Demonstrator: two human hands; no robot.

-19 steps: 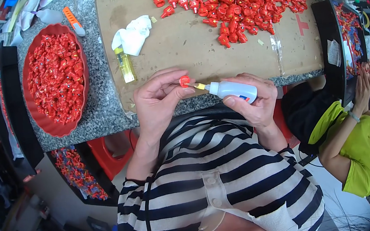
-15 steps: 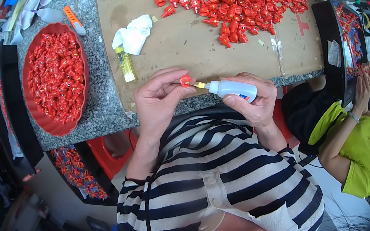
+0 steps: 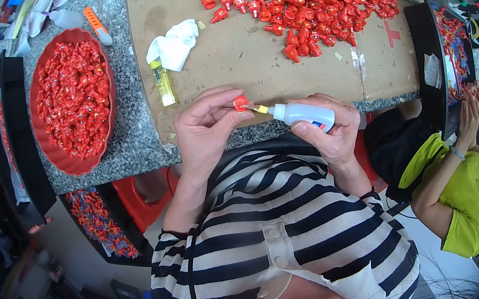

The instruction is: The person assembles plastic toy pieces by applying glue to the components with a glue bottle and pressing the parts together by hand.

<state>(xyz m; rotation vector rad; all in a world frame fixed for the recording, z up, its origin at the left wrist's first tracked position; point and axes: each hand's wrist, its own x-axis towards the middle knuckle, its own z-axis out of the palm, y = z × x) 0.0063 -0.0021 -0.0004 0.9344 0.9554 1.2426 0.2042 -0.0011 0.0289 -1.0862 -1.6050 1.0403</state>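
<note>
Between thumb and fingers, my left hand (image 3: pixel 208 126) pinches a small red plastic piece (image 3: pixel 240 103) over the near edge of the cardboard. My right hand (image 3: pixel 332 126) grips a white squeeze bottle (image 3: pixel 306 115) lying almost level, its yellow-based nozzle (image 3: pixel 261 109) aimed left. The nozzle's thin tip meets or nearly meets the red piece; contact is too small to make out. Beyond my hands, a large heap of similar red pieces (image 3: pixel 317 2) covers the far part of the cardboard sheet (image 3: pixel 211 63).
A red scalloped bowl (image 3: pixel 39 123) full of red pieces stands at left, near an orange cutter (image 3: pixel 97 25). A yellow lighter (image 3: pixel 163 84) and crumpled white tissue (image 3: pixel 174 47) lie on the cardboard. At right sits a person in a yellow-green top (image 3: pixel 466 193), beside a black bin (image 3: pixel 428 54).
The bottle and my right hand have shifted very slightly to the right. My left hand keeps its pinch on the red piece, almost unmoved.
</note>
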